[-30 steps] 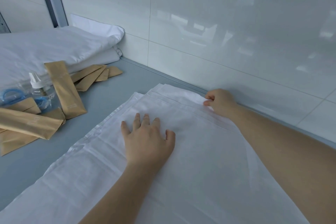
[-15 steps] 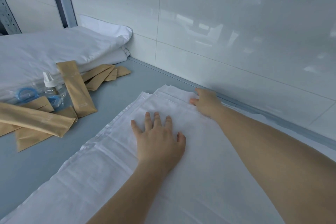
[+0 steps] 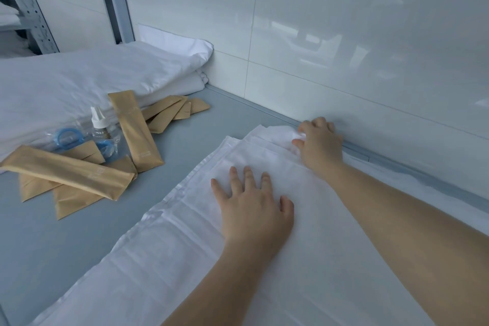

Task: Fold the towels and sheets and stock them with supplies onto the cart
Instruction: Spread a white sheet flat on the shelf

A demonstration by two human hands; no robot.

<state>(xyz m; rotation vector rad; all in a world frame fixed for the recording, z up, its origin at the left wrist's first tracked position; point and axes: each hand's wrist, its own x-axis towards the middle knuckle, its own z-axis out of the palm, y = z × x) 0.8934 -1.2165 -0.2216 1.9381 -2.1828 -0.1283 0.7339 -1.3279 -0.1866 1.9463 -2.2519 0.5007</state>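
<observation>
A white sheet (image 3: pixel 169 254) lies spread flat over the grey table (image 3: pixel 53 246), running from the near edge to the tiled wall. My left hand (image 3: pixel 254 209) presses flat on the sheet's middle, fingers spread. My right hand (image 3: pixel 318 144) is at the sheet's far corner by the wall, its fingers curled around a bunched bit of the fabric. To the left lie several tan paper supply packets (image 3: pixel 66 172), a small clear spray bottle (image 3: pixel 99 127) with a white cap, and blue rings in clear wrap (image 3: pixel 67 137).
A stack of folded white linen (image 3: pixel 92 79) fills the back left of the table against the wall. A grey metal shelf frame (image 3: pixel 116 0) stands behind it. The white tiled wall (image 3: pixel 344 47) borders the table's far side.
My right hand slid along the sheet's far edge and now bunches the corner fabric in its fingers. My left hand stayed flat on the sheet. The camera shifted slightly.
</observation>
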